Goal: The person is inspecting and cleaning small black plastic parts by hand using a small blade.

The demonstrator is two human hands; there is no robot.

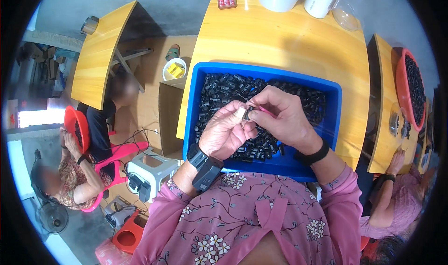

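A dusky pink top [200,209] fills the lower middle of the frame. Its front carries a print of thin dark branches, small leaves and white blossoms, bunched most thickly toward the bottom. A plain pink tab [271,212] sits near the centre, above a neckline trimmed with a plain pink band at the lower edge. The left sleeve [156,218] and right sleeve [343,192] are plain and slightly glossy, with printed cuffs. Below the bare left hand [223,130] is a black strap with a boxy black device [207,174]; below the bare right hand [287,120], a wide black band [312,155].
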